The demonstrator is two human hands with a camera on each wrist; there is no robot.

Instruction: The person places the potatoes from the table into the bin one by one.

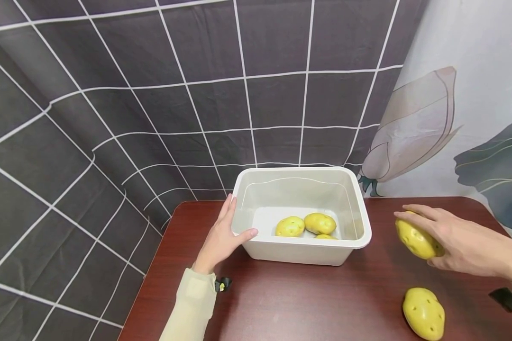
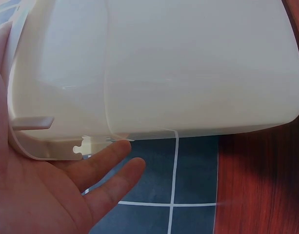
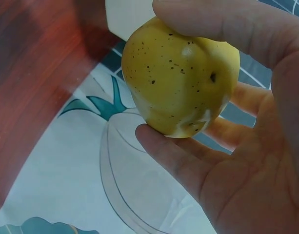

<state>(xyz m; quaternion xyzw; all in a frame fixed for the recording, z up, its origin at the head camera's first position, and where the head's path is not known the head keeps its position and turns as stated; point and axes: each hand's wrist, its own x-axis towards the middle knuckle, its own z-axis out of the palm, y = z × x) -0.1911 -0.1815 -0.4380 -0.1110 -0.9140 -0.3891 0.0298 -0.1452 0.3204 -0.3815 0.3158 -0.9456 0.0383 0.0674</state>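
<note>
A white plastic bin (image 1: 300, 253) stands on the table with several yellow potatoes in it, among them one potato (image 1: 290, 227) and another potato (image 1: 320, 223); the front wall partly hides a third. At the bin's left front corner rests my left hand (image 1: 222, 239), thumb on the rim. In the left wrist view, two straight fingers (image 2: 112, 190) lie along the bin's outer wall (image 2: 188, 73). Right of the bin, my right hand (image 1: 465, 241) holds a potato (image 3: 181, 80) between thumb and fingers, above the table. Below that hand lies another potato (image 1: 424, 313).
The dark red wooden table (image 1: 307, 303) carries everything. Behind and left of it hangs a dark cloth with a white grid (image 1: 273, 104). A pale curtain with a plant print (image 1: 414, 128) hangs behind the right side.
</note>
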